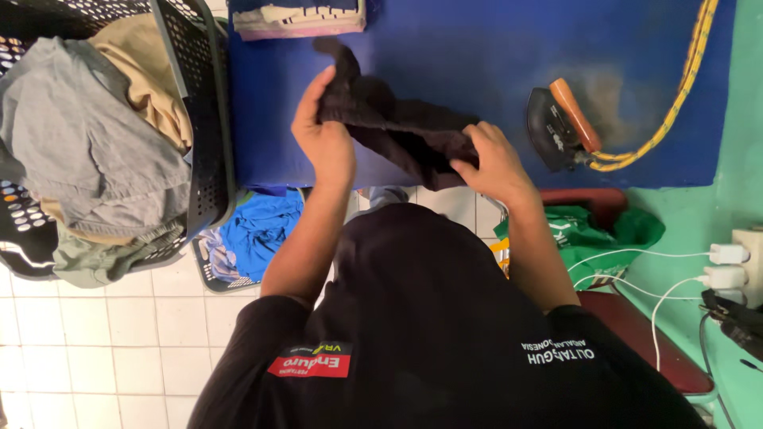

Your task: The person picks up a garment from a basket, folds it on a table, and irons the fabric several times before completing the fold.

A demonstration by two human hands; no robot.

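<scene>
dark cloth (pixel 397 127), crumpled, bunched between hands.

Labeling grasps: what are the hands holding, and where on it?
Both hold the dark cloth over the blue board: left hand at its left edge, right hand at its lower right end.

You hold a dark, crumpled cloth garment (pixel 393 127), bunched and stretched diagonally, over the blue ironing surface (pixel 477 56) near its front edge.

Iron (pixel 556 127) resting at right; laundry basket (pixel 208 119) at left.
</scene>
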